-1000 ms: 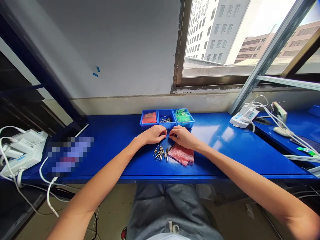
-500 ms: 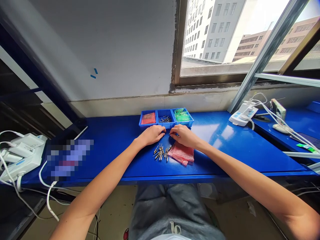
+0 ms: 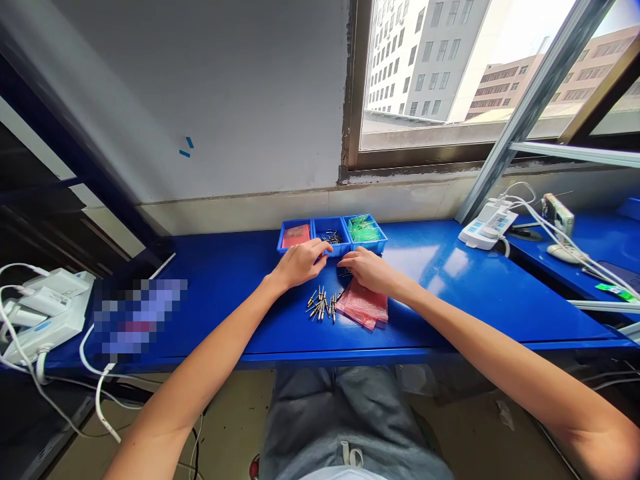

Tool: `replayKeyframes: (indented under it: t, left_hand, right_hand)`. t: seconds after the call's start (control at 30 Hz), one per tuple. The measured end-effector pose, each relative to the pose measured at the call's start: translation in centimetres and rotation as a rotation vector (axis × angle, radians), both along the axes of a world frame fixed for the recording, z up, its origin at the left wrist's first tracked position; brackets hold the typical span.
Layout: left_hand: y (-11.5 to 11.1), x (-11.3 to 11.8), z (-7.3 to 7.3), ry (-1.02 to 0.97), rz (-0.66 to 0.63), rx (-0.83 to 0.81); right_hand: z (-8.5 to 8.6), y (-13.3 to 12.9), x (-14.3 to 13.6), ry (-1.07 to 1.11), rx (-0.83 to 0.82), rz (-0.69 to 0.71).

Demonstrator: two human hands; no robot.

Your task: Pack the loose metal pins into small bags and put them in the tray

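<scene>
My left hand [image 3: 303,261] is over the front edge of the middle blue bin [image 3: 341,251], its thumb and fingers apart with nothing visible between them. Dark metal pieces [image 3: 331,237] lie in that bin. My right hand [image 3: 366,268] is curled low over the desk in front of the green bin; small metal pins show at its fingertips. Pink plastic bags [image 3: 361,308] lie just below that hand, partly covered by it. Several metal rivets [image 3: 321,307] lie loose left of the bags.
The left bin holds a red packet [image 3: 297,235], the right one green items [image 3: 364,229]. A white power strip [image 3: 487,228] stands at the desk's right, another [image 3: 50,310] with cables at the far left. A metal post [image 3: 530,120] rises at right.
My left hand has lifted slightly toward the middle bin and its fingers have spread. My right hand has shifted a little, and small pins now show under its fingers.
</scene>
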State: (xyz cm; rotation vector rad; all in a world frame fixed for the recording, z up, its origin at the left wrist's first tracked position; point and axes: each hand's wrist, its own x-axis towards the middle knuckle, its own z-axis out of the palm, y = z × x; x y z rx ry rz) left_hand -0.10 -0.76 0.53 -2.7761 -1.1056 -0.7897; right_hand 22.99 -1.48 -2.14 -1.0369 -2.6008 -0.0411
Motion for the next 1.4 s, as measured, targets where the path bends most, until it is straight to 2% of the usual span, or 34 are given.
replayKeyframes:
  t: [0.13, 0.27, 0.43, 0.53, 0.6, 0.67, 0.93, 1.23, 1.4]
  left_hand:
    - [0.2, -2.0, 2.2, -0.082, -0.011, 0.040]
    - [0.6, -4.2, 3.8, -0.099, 0.038, -0.118]
    - [0.6, -4.6, 4.4, 0.070, 0.118, -0.295]
    - [0.1, -4.1, 4.3, 0.286, 0.229, -0.365]
    - [-0.3, -3.6, 4.2, 0.409, 0.321, -0.343]
    - [-0.5, -3.3, 3.9, 0.474, 0.345, -0.328]
    - [-0.2, -2.5, 2.9, 0.400, 0.124, -0.403]
    - [-0.3, -1.5, 0.9, 0.325, 0.072, -0.221]
    - [-0.2, -1.4, 1.1, 0.188, -0.005, -0.241]
  right_hand:
    - [0.7, -0.3, 0.1, -0.121, 0.037, 0.011]
    - [1.3, -0.7, -0.1, -0.205, 0.080, -0.010]
    - [1.3, -0.9, -0.3, -0.221, 0.117, -0.014]
    - [1.3, -1.0, -0.5, -0.225, 0.141, -0.018]
    - [1.5, -1.2, -0.7, -0.208, 0.136, -0.034]
    - [1.7, -1.3, -0.8, -0.184, 0.114, -0.050]
    - [1.6, -1.3, -0.7, -0.141, 0.060, -0.065]
    - [1.0, -0.9, -0.4, -0.059, 0.036, -0.025]
    - [1.1, -1.1, -0.5, 0.003, 0.026, -0.021]
